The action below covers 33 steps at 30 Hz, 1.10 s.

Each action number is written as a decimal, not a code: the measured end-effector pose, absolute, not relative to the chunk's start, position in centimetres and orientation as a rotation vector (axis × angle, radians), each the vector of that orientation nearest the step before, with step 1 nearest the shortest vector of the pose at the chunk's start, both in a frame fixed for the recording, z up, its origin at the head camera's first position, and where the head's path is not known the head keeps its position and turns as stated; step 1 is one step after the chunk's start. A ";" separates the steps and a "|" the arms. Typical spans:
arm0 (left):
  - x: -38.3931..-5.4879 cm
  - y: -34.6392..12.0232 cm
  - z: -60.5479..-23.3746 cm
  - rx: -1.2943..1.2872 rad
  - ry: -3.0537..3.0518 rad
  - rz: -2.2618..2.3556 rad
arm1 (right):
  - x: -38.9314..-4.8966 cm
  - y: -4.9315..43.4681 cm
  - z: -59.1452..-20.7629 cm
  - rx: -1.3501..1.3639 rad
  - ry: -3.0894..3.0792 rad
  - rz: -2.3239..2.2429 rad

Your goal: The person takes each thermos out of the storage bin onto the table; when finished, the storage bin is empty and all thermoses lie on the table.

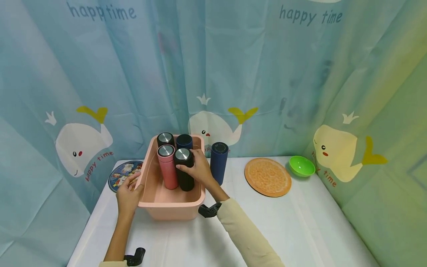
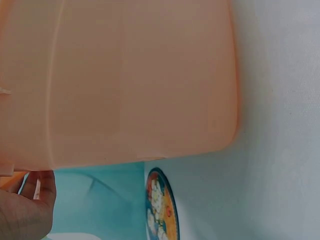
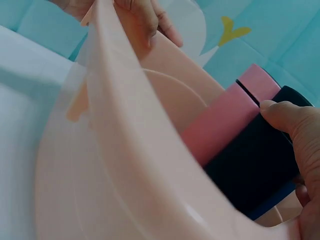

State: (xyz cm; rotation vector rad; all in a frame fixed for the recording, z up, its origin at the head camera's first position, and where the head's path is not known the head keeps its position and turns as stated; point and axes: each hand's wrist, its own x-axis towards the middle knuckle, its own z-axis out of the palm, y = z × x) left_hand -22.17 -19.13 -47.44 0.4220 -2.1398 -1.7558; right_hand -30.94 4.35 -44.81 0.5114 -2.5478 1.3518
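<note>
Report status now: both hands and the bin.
Left hand grips bin. Right hand holds front black bottle inside bin. Pink bottle close on its left. One blue bottle stands outside.

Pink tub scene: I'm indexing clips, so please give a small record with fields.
Container: pink tub
Inside: pink bottle, inner blue bottle, rear black bottle, front black bottle
Hands: left hand grips tub rim; right hand grips front black bottle
Right of tub: outer blue bottle, round orange mat, green bowl
Left of tub: round patterned mat
</note>
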 end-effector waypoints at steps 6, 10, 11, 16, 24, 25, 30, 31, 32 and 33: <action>-22.1 -19.0 -47.4 0.420 -2.150 -1.734 | -30.8 4.4 -44.6 0.525 -2.562 1.342; -22.2 -19.1 -47.4 0.403 -2.138 -1.736 | -30.9 4.4 -44.4 0.531 -2.537 1.334; -22.2 -19.1 -47.5 0.398 -2.139 -1.733 | -31.0 4.4 -44.4 0.533 -2.532 1.324; -22.4 -19.1 -47.5 0.384 -2.135 -1.707 | -31.3 4.5 -44.6 0.555 -2.498 1.303; -22.1 -19.0 -47.6 0.398 -2.144 -1.717 | -31.1 4.5 -44.8 0.573 -2.471 1.323; -22.1 -19.0 -47.6 0.399 -2.145 -1.718 | -31.0 4.5 -44.8 0.567 -2.475 1.321; -22.2 -19.0 -47.8 0.389 -2.139 -1.724 | -30.7 4.5 -44.6 0.544 -2.478 1.308; -22.2 -19.0 -47.7 0.387 -2.140 -1.722 | -30.7 4.5 -44.5 0.541 -2.477 1.305; -22.2 -19.1 -47.7 0.388 -2.140 -1.722 | -30.7 4.5 -44.4 0.540 -2.473 1.302; -22.2 -19.1 -47.7 0.391 -2.142 -1.720 | -30.7 4.5 -44.4 0.541 -2.468 1.303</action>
